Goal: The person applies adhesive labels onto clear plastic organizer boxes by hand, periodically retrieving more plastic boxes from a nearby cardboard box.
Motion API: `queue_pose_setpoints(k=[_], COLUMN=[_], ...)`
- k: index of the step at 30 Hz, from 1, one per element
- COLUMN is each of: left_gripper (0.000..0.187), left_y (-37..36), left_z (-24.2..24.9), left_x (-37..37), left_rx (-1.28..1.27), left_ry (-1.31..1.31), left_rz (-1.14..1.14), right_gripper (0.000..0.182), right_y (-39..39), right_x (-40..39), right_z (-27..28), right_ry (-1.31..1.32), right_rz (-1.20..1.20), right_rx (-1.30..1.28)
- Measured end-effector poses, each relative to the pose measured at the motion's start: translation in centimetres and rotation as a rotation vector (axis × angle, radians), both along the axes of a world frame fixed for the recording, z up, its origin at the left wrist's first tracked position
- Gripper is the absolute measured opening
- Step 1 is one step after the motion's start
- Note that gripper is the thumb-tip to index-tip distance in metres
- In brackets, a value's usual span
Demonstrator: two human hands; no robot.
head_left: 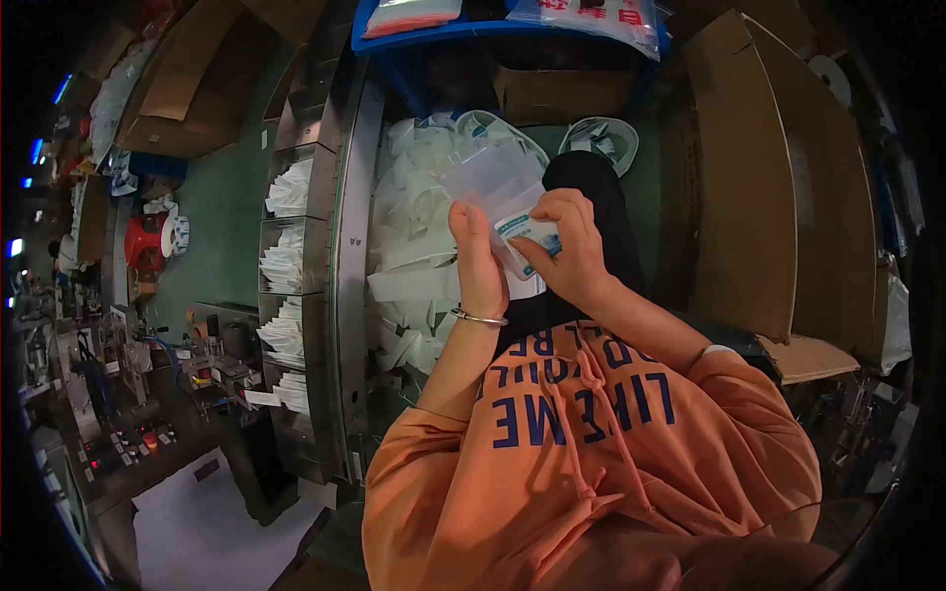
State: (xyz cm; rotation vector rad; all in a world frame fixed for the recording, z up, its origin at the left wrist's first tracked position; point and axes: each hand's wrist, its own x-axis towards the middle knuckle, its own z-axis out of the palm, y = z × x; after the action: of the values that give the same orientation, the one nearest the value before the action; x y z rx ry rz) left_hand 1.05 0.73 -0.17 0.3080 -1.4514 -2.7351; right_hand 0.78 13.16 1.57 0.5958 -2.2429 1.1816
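A white packet with teal print (516, 234) is between my two hands, above my lap. My left hand (480, 264) supports its left side, with the fingers mostly hidden. My right hand (574, 246) grips its right side, thumb on the printed face and fingers bent. Translucent plastic bags (488, 169) fan out just beyond the packet. A white sheet edge (527, 287) shows below it. Left of my hands lies a heap of white and translucent pieces (414, 222).
Metal compartments (323, 222) at left hold stacked white packets (285, 258). Ahead are a blue rack (389, 44), a cardboard box (562, 96) and a round white container (631, 148). Large open cartons (744, 177) stand at right; machinery (222, 364) is at far left.
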Motion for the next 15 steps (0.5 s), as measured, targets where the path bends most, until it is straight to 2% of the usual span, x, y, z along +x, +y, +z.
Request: queue_pose_setpoints(k=[2, 4, 5, 8, 10, 11, 13, 14, 15], left_gripper=[0.047, 0.051, 0.051, 0.05, 0.05, 0.05, 0.05, 0.05, 0.05], left_y=[-0.2, -0.4, -0.5, -1.0, -1.3, -1.4, -1.7, -2.0, -2.2], left_z=[0.0, -0.1, -0.3, 0.0, -0.3, -1.1, -0.6, 0.4, 1.1], left_x=[0.1, 0.0, 0.0, -0.2, -0.6, -1.0, -1.6, -1.9, -2.1], left_rx=[0.013, 0.026, 0.019, 0.037, 0.066, 0.095, 0.124, 0.205, 0.286], left_ry=[0.017, 0.034, 0.007, -0.013, -0.015, -0.008, 0.007, -0.006, -0.023], left_rz=[-0.011, -0.025, 0.003, 0.05, 0.07, 0.052, 0.025, 0.027, 0.031], right_gripper=[0.042, 0.04, 0.04, 0.041, 0.043, 0.035, 0.019, 0.007, 0.007], right_y=[0.0, 0.1, 0.5, 2.5, 2.6, 2.2, 2.0, 2.9, 3.5], right_x=[0.6, 1.2, 0.9, 0.3, 1.8, 2.8, 4.8, 5.0, 4.8], right_z=[0.4, 1.6, 1.3, -0.9, -0.8, -0.7, -0.6, -1.6, -1.7], right_ry=[-0.001, -0.092, -0.091, -0.018, 0.043, 0.022, -0.092, -0.03, -0.029], right_rz=[-0.021, -0.118, -0.125, -0.34, -0.082, 0.14, 0.485, 0.622, 0.618], right_rx=[0.019, 0.18, 0.179, 0.202, 0.23, 0.336, 0.367, 0.322, 0.323])
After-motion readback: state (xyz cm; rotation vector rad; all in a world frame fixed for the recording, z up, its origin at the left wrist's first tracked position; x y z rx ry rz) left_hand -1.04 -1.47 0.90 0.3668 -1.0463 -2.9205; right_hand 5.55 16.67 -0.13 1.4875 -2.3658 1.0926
